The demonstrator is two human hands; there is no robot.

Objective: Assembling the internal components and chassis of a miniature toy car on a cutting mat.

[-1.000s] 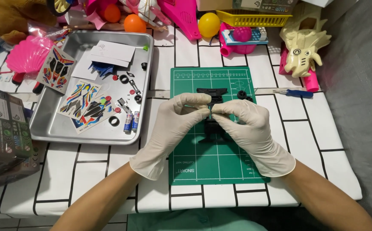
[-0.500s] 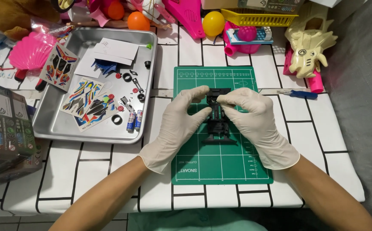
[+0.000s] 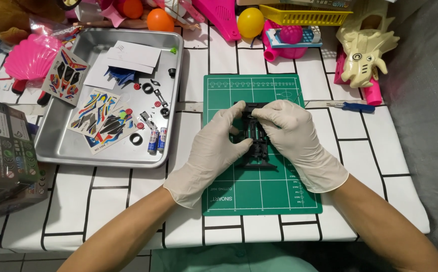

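metal tray (image 3: 53,146): sticker sheets (image 3: 100,118), loose black tyres (image 3: 147,88) and two batteries (image 3: 157,139) lie unused | left hand (image 3: 214,151): gloved fingers pinched on black chassis (image 3: 257,146) | chassis: on green cutting mat (image 3: 259,194), bare, wheels unfitted | right hand (image 3: 297,138): fingers clasp chassis top | blue screwdriver (image 3: 352,106): idle on tabletop

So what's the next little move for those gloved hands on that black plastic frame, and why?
Probably press the part at the top end down into place. The left hand steadies the black frame from the side on the green cutting mat, while the right hand has its fingertips pinched at the frame's top end, as if seating something small there.
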